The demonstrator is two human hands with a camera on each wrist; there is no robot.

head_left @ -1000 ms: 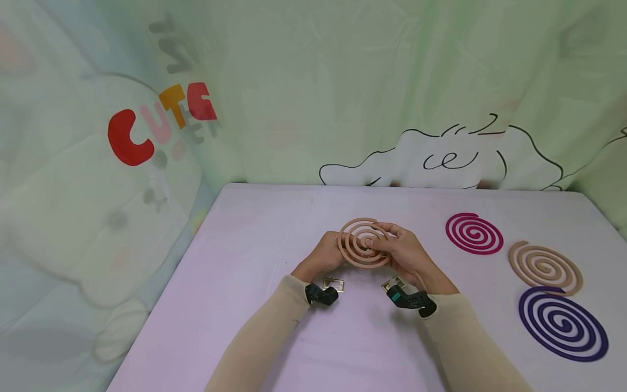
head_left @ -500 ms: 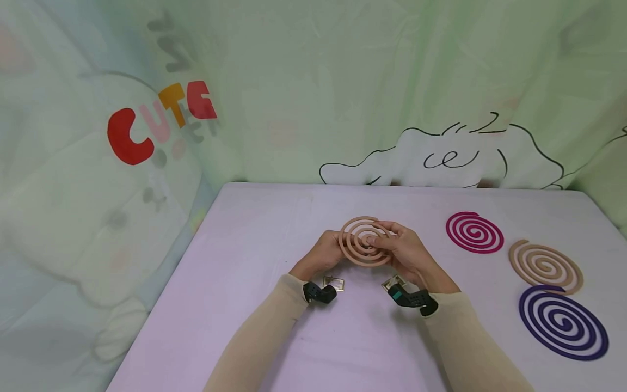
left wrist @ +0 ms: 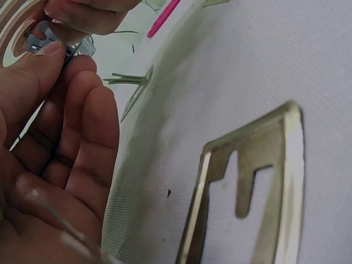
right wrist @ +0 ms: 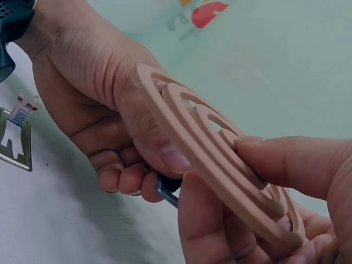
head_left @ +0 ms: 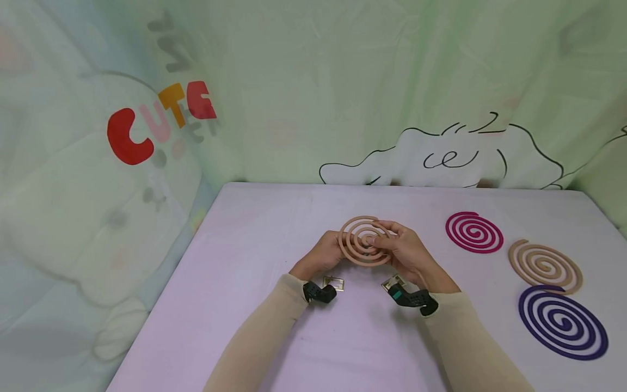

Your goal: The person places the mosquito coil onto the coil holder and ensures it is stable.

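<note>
Green cloth [head_left: 294,92] is hanging behind a pale purple table [head_left: 264,234]. Up over the table, near its middle, a tan coil [right wrist: 217,179] is facing the camera between two hands. The right hand [head_left: 413,258] is pinching it, the thumb pressing near the centre and the fingers gripping from the other side. The left hand [head_left: 325,251] is squeezing a small metal piece [left wrist: 34,43] behind the coil, thumb against bent fingers; I cannot tell if the piece is hooking into the coil. Below, one stand [left wrist: 242,187] is lying near the left wrist, and another stand [left wrist: 129,80] is lying near the right wrist, its tongue poking up. Off to the right, a pink coil [head_left: 475,234], a second tan coil [head_left: 543,265] and a purple coil [head_left: 565,324] are lying flat, the purple one's edge meeting the tan one's.
</note>
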